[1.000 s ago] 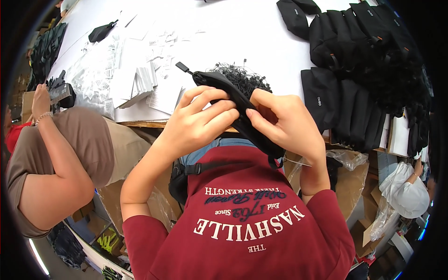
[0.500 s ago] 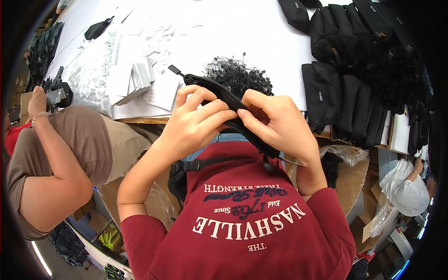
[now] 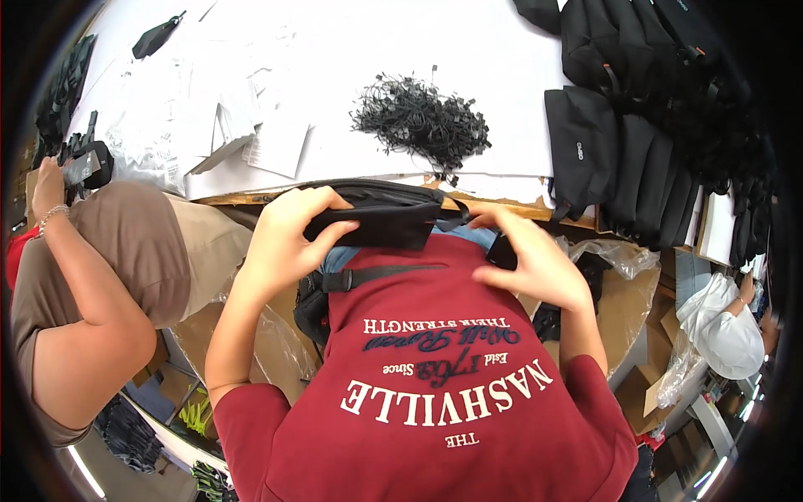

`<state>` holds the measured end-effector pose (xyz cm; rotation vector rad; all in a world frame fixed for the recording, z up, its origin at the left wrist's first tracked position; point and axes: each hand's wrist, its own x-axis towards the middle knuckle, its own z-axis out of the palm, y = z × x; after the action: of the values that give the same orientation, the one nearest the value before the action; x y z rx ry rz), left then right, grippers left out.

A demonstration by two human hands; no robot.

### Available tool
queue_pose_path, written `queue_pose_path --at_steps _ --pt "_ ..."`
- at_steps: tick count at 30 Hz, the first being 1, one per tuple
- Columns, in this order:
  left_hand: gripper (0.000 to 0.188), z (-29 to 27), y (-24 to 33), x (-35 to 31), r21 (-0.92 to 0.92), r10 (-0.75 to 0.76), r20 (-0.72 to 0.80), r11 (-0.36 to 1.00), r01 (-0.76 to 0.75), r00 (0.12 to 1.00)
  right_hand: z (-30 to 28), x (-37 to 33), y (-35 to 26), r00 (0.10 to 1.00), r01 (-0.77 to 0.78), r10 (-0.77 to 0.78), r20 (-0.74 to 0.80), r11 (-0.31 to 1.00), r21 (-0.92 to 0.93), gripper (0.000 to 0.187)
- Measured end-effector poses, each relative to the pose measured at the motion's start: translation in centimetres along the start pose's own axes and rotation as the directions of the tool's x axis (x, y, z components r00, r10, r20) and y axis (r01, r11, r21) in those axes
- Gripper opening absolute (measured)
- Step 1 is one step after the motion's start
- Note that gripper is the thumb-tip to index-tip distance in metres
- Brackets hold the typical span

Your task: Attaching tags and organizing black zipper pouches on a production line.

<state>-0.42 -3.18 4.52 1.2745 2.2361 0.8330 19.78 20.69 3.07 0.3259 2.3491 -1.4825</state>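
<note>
A black zippered pouch (image 3: pixel 393 224) is held before my chest at the table's front edge. My left hand (image 3: pixel 294 234) grips its left end between thumb and fingers. The pouch's mouth gapes along the top, and a short black strap loop (image 3: pixel 454 219) sticks out at its right end. Just right of that loop, my right hand (image 3: pixel 535 263) is open, thumb spread from the fingers and nothing in its grasp. Beyond the pouch, a tangled heap of black tag strings (image 3: pixel 422 121) lies on the white table (image 3: pixel 343 142).
Stacked black pouches (image 3: pixel 581 151) fill the table's right side. White printed tags (image 3: pixel 280 146) and clear plastic bags (image 3: pixel 150 125) lie to the left, with another black pouch (image 3: pixel 157 35) farther back. A co-worker's arm (image 3: pixel 96 263) is at left; cardboard boxes (image 3: pixel 623 322) stand below.
The pouch has turned from slanting to nearly level and come down toward me, its mouth now showing. My right hand has let go and moved right; my left hand shifted left.
</note>
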Motion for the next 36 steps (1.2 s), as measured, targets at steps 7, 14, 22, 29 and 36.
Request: queue_pose_path --at_steps 7,14,22,29,36 --pt "0.024 -0.5 -1.2 -1.8 -0.368 -0.219 0.472 0.831 0.417 0.854 -1.8 -0.8 3.6 0.907 -0.395 0.397 -0.142 0.918 0.037 0.022" --pt "0.023 0.2 -2.1 -2.3 -0.467 -0.202 0.452 0.776 0.423 0.869 -4.3 -1.6 4.1 0.834 0.295 0.095 -0.544 0.756 0.584 0.017" --pt "0.021 -0.1 -0.9 -2.1 -0.462 -0.19 0.364 0.813 0.354 0.912 -1.8 7.2 4.2 0.888 0.454 0.284 -0.362 -0.415 0.788 0.013" --pt "0.021 -0.3 0.3 -1.5 -0.42 -0.137 0.361 0.859 0.292 0.923 4.2 9.3 1.0 0.992 0.099 0.121 -0.037 -0.563 0.821 0.045" --pt "0.02 -0.5 0.6 -1.1 -0.405 -0.122 0.367 0.872 0.277 0.922 4.0 7.9 -0.8 0.995 0.045 0.103 -0.002 -0.42 0.906 0.042"
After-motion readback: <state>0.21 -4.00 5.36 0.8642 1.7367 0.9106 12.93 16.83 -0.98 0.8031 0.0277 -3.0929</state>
